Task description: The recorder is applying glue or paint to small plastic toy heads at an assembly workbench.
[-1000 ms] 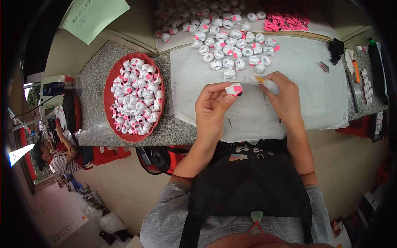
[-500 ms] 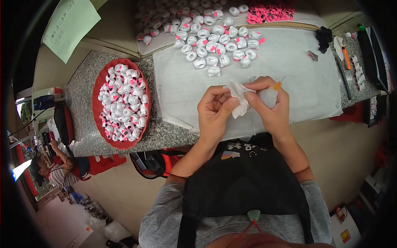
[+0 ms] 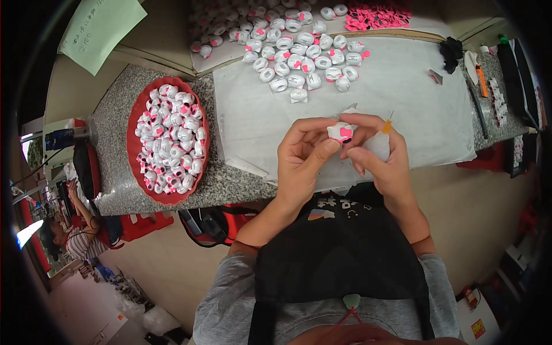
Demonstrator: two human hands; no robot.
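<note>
My left hand (image 3: 299,154) is closed, pinching a small white toy head (image 3: 340,133) with pink and dark parts on it between thumb and fingers. My right hand (image 3: 395,168) holds a translucent squeeze bottle (image 3: 378,146) with an orange, needle-tipped nozzle (image 3: 387,126) pointing up and away from me. The right fingers also reach to the toy head's edge. A scrap of white tissue (image 3: 350,109) shows just beyond the fingers; most of it is hidden. Both hands are over the near part of a white sheet (image 3: 259,132) on the bench.
Many similar white heads (image 3: 296,63) lie at the far side. Beside them is a heap of pink pieces (image 3: 378,17). A red scalloped basin (image 3: 132,138) full of heads stands left. An orange-handled tool (image 3: 481,80) lies right. Another person (image 3: 83,241) sits far left.
The white tissue that covered the space between my hands has been drawn back, and the toy head now shows. The bottle stays in my right hand. The other person's arm has risen.
</note>
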